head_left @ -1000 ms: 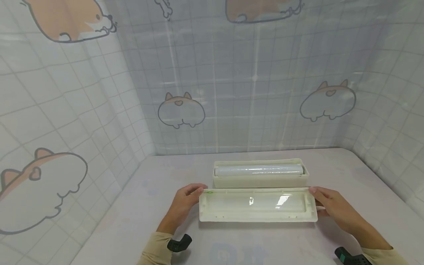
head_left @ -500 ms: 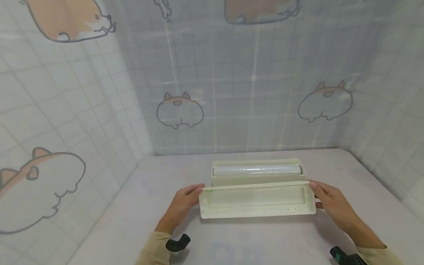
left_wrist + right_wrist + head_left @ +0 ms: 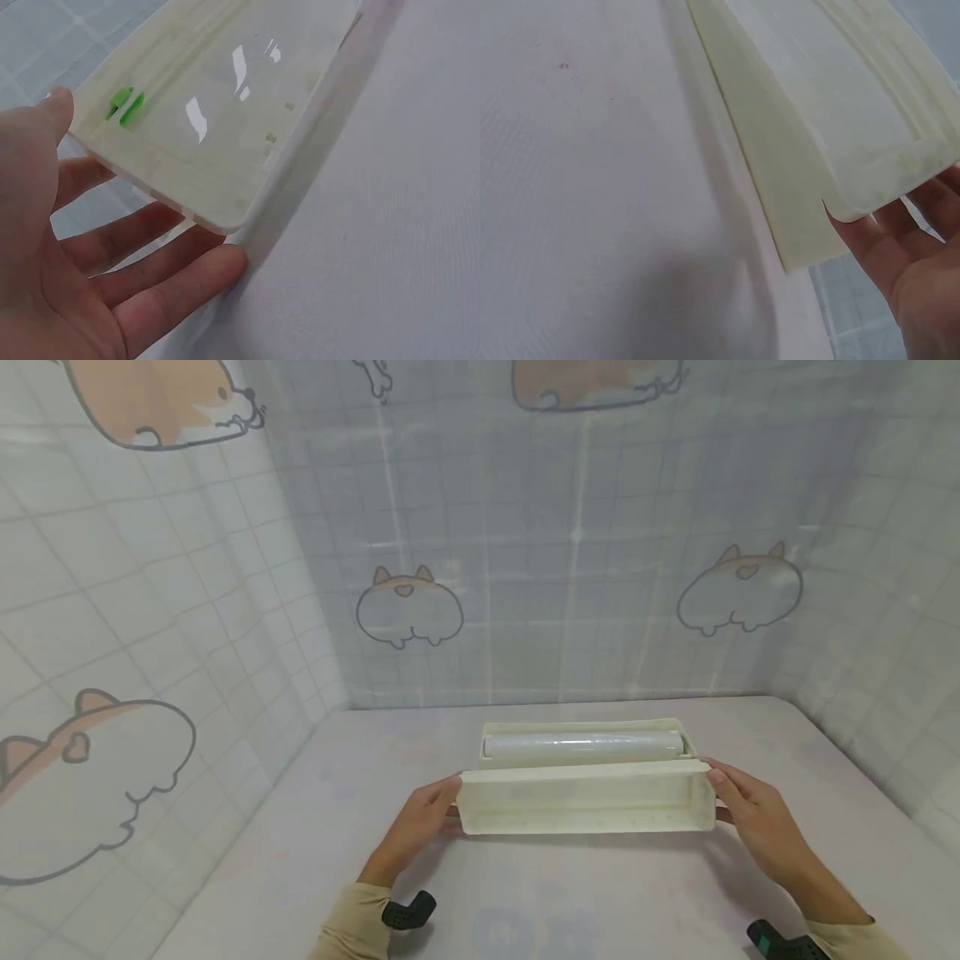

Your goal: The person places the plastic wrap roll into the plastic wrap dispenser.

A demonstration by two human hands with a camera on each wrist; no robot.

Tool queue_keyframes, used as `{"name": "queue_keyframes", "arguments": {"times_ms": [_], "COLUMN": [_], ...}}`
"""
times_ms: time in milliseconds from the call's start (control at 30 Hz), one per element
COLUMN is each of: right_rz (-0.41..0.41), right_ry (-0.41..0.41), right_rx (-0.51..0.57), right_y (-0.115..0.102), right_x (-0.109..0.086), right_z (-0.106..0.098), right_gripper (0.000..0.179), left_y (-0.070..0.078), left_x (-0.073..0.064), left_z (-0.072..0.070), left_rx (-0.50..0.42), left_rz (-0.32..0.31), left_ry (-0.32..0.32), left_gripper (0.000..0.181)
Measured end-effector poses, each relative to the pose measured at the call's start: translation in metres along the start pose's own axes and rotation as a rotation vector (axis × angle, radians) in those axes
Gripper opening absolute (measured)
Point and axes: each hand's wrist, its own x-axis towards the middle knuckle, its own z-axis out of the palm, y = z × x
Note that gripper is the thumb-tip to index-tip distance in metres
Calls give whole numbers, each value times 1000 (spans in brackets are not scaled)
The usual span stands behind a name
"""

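Note:
A long cream plastic lid [image 3: 588, 802] is held tilted in front of the matching cling film box [image 3: 570, 724], its hollow inside towards me. My left hand [image 3: 412, 827] grips its left end, the thumb at the upper edge and the fingers below. At the right end my right hand [image 3: 765, 822] pinches it, thumb over the top corner. Inside the box lies a roll of cling film [image 3: 585, 744]. The lid overlaps the box's front wall in the head view. Small green parts [image 3: 129, 107] show at one corner of the lid in the left wrist view.
The box stands on a table with a pale cloth cover [image 3: 540, 893]. Sheets with a grid and cartoon dogs [image 3: 525, 552] enclose it at the back and both sides. A black wrist device [image 3: 408, 911] shows at the left sleeve.
Both hands have raised the lid and moved it away from me, closer to the box. It has tilted, so its inside faces me more, and it hides more of the box's front.

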Motion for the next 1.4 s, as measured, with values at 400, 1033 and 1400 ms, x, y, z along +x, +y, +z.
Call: {"name": "queue_keyframes", "arguments": {"times_ms": [400, 1033, 1400], "right_rz": [12, 54, 31], "right_ry": [-56, -117, -116], "right_rx": [136, 65, 59], "right_y": [1, -8, -11], "right_x": [3, 14, 17], "right_z": [-13, -31, -38], "right_gripper": [54, 58, 58], "left_y": [14, 31, 41], "left_x": [-2, 9, 15], "left_z": [7, 13, 18], "left_rx": [-18, -56, -48], "left_rz": [60, 147, 160], "left_ry": [36, 103, 127], "left_gripper": [61, 50, 47]}}
